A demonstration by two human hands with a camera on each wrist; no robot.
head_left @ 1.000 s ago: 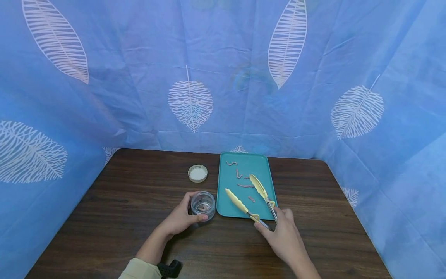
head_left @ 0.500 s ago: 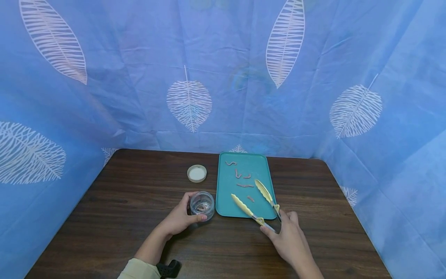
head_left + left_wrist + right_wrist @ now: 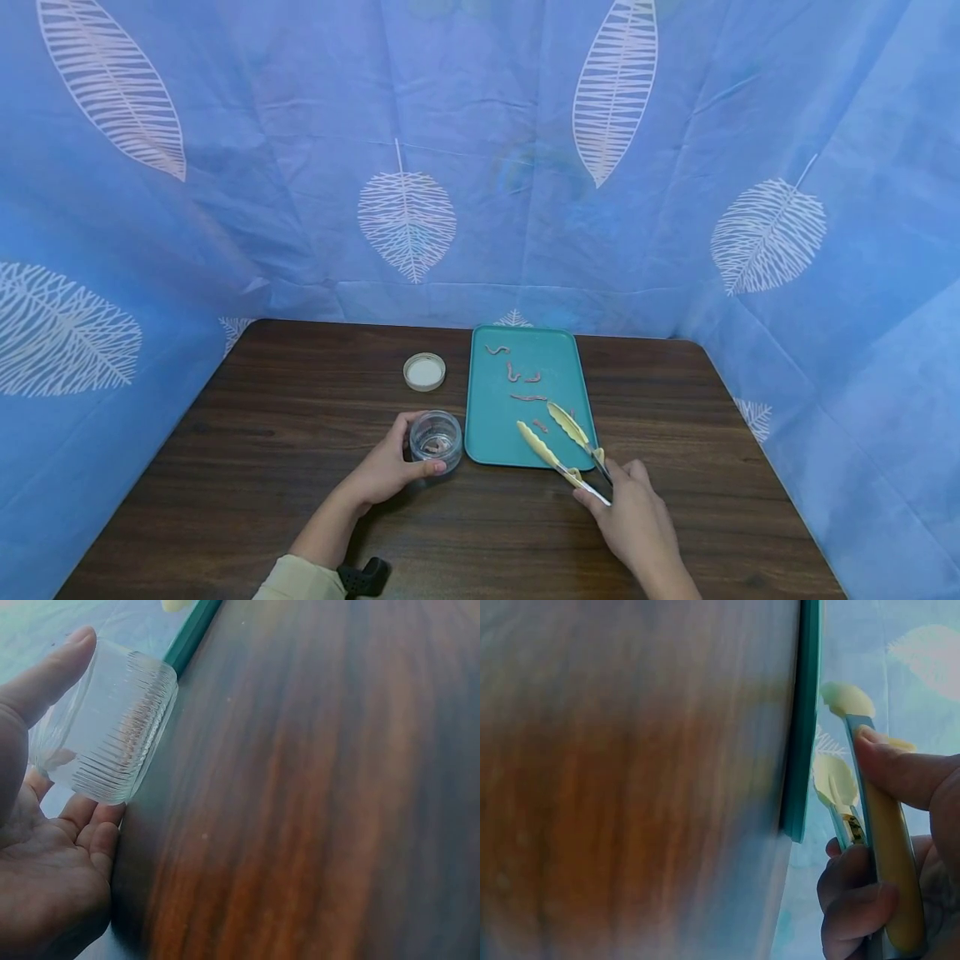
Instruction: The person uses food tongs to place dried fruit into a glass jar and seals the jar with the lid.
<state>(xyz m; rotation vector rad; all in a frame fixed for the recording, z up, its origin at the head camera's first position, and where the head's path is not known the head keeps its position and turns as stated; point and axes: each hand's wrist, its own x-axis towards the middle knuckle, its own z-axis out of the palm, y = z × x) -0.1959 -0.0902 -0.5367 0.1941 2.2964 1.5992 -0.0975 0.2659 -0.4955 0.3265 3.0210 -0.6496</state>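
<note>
A clear ribbed glass jar (image 3: 436,440) stands uncapped on the table left of the tray; something small and pinkish shows in its bottom. My left hand (image 3: 392,468) grips it from the left, thumb in front and fingers curving behind. In my right hand (image 3: 630,512) are tongs (image 3: 553,442) with yellow tips and metal arms, their jaws spread apart over the near right part of the teal tray (image 3: 491,442). Pinkish worm-like pieces lie on the tray, among them a short one (image 3: 540,425) between the tong tips and a straight one (image 3: 528,397) just beyond them.
A round lid (image 3: 424,372) with a white inside lies behind the jar. The dark wood table (image 3: 300,467) meets a blue leaf-print cloth (image 3: 487,208) at its back and sides. A black band (image 3: 365,577) circles the left wrist.
My right hand and the spread tongs have drawn toward me and to the right, uncovering a curved pinkish piece in mid-tray. The left hand and jar have stayed put.
</note>
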